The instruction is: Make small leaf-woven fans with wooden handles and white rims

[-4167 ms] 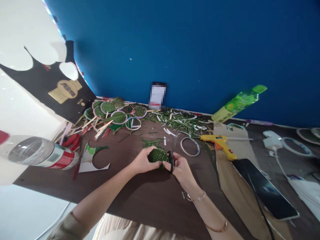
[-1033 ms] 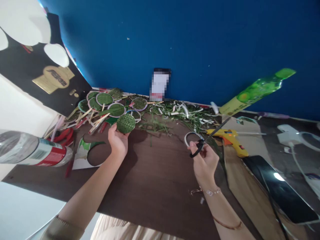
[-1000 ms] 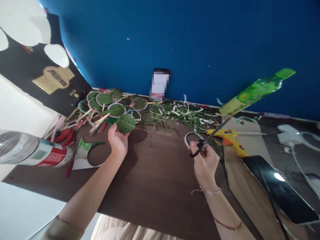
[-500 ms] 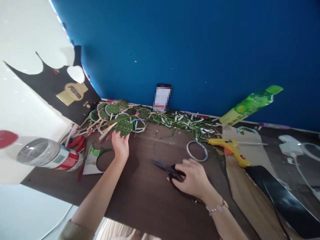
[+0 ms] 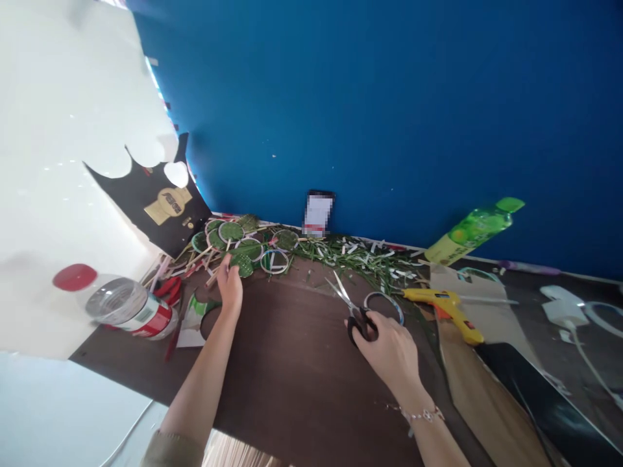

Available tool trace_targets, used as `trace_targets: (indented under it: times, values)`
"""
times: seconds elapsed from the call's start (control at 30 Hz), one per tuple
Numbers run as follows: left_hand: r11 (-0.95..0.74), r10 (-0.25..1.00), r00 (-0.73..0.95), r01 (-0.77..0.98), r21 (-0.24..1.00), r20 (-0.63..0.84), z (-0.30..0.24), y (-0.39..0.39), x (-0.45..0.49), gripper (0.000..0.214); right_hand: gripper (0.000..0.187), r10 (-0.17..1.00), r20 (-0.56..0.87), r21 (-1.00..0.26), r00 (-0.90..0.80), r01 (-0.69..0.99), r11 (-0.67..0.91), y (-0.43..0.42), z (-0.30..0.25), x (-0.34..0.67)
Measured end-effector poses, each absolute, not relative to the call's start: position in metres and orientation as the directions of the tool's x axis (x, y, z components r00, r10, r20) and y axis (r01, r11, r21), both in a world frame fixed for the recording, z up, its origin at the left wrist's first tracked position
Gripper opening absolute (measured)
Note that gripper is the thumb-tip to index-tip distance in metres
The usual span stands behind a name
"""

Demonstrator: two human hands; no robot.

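My left hand (image 5: pixel 230 285) is at the near edge of the pile of round green woven discs. Its fingers are stretched out and apart, beside a green woven disc (image 5: pixel 243 264) that it partly covers. Black-handled scissors (image 5: pixel 354 311) are in my right hand (image 5: pixel 392 347), with fingers through the handles. The blades are parted and point away over the brown table. Just beyond the right hand lies a roll of tape (image 5: pixel 400 310). Several more green discs (image 5: pixel 231 231) with pale rims and wooden sticks lie beyond my left hand, with an open ring (image 5: pixel 274 261) beside them.
Green and white strips (image 5: pixel 355 254) are heaped along the blue wall, where a phone (image 5: pixel 318 213) leans. At left stand a red-capped bottle (image 5: pixel 126 308) and black card (image 5: pixel 170 207). At right are a yellow glue gun (image 5: pixel 448 308), a green bottle (image 5: pixel 474 233), cardboard (image 5: pixel 470 376) and a dark phone (image 5: pixel 545 395).
My left hand has come off the front of the woven disc and shifted left and forward. The right hand has turned the scissors to point farther forward, blades now parted. The view has tilted up.
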State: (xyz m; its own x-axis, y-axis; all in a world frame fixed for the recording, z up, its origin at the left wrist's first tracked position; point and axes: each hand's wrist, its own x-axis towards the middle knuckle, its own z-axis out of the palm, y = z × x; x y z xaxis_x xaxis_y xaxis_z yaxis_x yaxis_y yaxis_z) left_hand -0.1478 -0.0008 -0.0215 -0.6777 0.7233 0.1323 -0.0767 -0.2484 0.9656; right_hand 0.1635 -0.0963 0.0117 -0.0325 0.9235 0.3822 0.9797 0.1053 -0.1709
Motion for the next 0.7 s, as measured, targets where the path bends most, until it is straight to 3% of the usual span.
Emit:
trace_targets:
  times: [0.13, 0.3, 0.43, 0.57, 0.7]
  values:
    - [-0.304, 0.631, -0.594, 0.402, 0.864, 0.498, -0.012, -0.009, -0.156, 0.032, 0.036, 0.862, 0.504, -0.257, 0.057, 0.962, 0.087, -0.093, 0.008, 0.166]
    - [-0.121, 0.579, -0.478, 0.75, 0.65, 0.661, -0.009, -0.014, -0.162, 0.031, 0.037, 0.794, 0.589, -0.373, 0.15, 0.922, 0.103, -0.091, 0.005, 0.17]
    - [-0.026, 0.697, -0.357, 0.854, 0.52, 0.621, -0.009, -0.018, -0.162, 0.022, 0.035, 0.768, 0.625, -0.437, 0.143, 0.879, 0.192, -0.089, 0.002, 0.174]
    - [0.034, 0.87, -0.198, 0.938, 0.346, 0.451, -0.002, -0.02, -0.16, 0.023, 0.034, 0.778, 0.622, -0.454, 0.088, 0.85, 0.267, -0.085, -0.006, 0.179]
    - [0.043, 0.944, -0.112, 0.974, 0.222, 0.309, 0.002, -0.02, -0.16, 0.03, 0.032, 0.825, 0.565, -0.461, -0.007, 0.827, 0.323, -0.08, -0.016, 0.183]
